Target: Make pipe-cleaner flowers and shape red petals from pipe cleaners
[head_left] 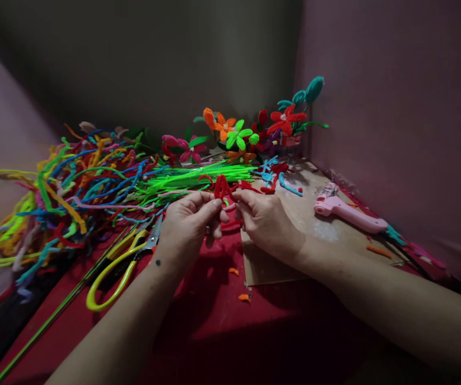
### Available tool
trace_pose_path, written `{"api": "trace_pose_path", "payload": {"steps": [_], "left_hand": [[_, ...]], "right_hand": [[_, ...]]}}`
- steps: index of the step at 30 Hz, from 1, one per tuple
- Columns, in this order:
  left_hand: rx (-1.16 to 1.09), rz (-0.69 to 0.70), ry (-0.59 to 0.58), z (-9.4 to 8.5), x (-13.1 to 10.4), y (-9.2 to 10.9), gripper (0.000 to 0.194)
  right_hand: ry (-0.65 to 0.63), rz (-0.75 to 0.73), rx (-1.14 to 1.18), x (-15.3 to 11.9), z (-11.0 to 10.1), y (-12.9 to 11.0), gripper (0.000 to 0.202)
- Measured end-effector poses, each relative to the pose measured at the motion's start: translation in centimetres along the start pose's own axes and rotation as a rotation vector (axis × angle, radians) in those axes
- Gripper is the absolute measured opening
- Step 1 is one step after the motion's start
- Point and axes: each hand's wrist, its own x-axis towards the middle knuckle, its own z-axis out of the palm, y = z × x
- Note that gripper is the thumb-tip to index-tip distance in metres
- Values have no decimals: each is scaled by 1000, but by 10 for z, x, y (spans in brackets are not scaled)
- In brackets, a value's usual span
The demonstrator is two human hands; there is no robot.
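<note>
Our left hand (pixel 190 220) and right hand (pixel 263 219) pinch a red pipe cleaner (pixel 221 187) mid-frame; scissors (pixel 150 244) lie at lower left.

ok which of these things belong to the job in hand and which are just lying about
In the job, it seems:
red fuzzy piece, pinched by left hand and right hand

Lying about, not held:
yellow-handled scissors
pink glue gun
green fuzzy stems
orange scraps
</note>
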Motion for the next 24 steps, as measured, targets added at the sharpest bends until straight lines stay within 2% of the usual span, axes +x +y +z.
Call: {"api": "trace_pose_path", "payload": {"steps": [4,8,11,13,17,20,24], "left_hand": [[17,11,4,1,0,0,14],[49,27,14,2,-1,1,14],[84,35,27,2,-1,1,14],[101,45,30,2,0,1,14],[116,42,28,2,0,1,14],[135,42,34,1,0,2,12],[167,54,23,1,0,3,11]], "right_hand": [[14,177,206,1,1,-3,12],[-56,422,384,5,1,-8,8],[-65,508,437,6,-1,-13,6],[-69,528,449,6,-3,-15,6],[-164,529,416,6,-4,-16,7],[-184,419,352,6,-5,-13,14],[-113,289,304,7,-6,-8,15]]}}
